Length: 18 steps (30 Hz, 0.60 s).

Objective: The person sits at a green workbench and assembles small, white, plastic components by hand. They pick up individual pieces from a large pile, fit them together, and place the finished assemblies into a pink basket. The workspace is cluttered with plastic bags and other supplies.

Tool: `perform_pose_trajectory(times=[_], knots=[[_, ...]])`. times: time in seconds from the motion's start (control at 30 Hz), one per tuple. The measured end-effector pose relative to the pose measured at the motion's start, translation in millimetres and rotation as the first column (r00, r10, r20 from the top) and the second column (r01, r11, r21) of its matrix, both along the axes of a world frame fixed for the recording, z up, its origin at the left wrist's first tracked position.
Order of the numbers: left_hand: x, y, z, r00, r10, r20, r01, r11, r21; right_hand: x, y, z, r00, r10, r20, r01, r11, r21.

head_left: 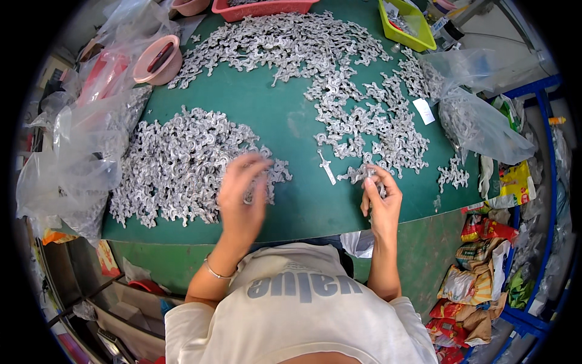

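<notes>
Two bare hands are over one green table (260,106). The left hand (234,197), motion-blurred, has its fingers apart above the near right edge of a heap of grey metal parts (182,164); whether it touches any, I cannot tell. The right hand (384,203) pinches parts (368,173) between thumb and fingers. More parts, too many to count, spread across the far side and down the right, with one small separate cluster (453,173) farther right. One long straight piece (326,167) lies just left of the right hand. Far off stand two pink bowls (139,74), one red tray (262,11) and one yellow-green bin (418,43). One white slip (424,111) is unreadable; the white shirt (291,327) bears large grey lettering.
</notes>
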<state>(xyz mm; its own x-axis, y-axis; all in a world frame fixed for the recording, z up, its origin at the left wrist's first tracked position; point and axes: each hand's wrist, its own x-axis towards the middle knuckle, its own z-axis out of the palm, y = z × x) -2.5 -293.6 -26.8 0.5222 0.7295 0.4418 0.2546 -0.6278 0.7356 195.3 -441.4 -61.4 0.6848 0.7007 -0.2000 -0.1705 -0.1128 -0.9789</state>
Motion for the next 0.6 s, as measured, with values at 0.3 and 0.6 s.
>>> perform_pose_trajectory(times=[0.3,0.6], knots=[[40.3,-37.8,7.8,0.801,-0.323,0.503,0.596,0.508,-0.622,-37.3,-4.5,41.6,0.863,0.243,-0.442,-0.078,0.93,0.36],[32.7,-43.0,21.9,0.851,-0.298,0.433,0.519,0.61,-0.599,-41.6,-10.0,48.6,0.986,0.116,-0.118,-0.074,0.947,0.311]])
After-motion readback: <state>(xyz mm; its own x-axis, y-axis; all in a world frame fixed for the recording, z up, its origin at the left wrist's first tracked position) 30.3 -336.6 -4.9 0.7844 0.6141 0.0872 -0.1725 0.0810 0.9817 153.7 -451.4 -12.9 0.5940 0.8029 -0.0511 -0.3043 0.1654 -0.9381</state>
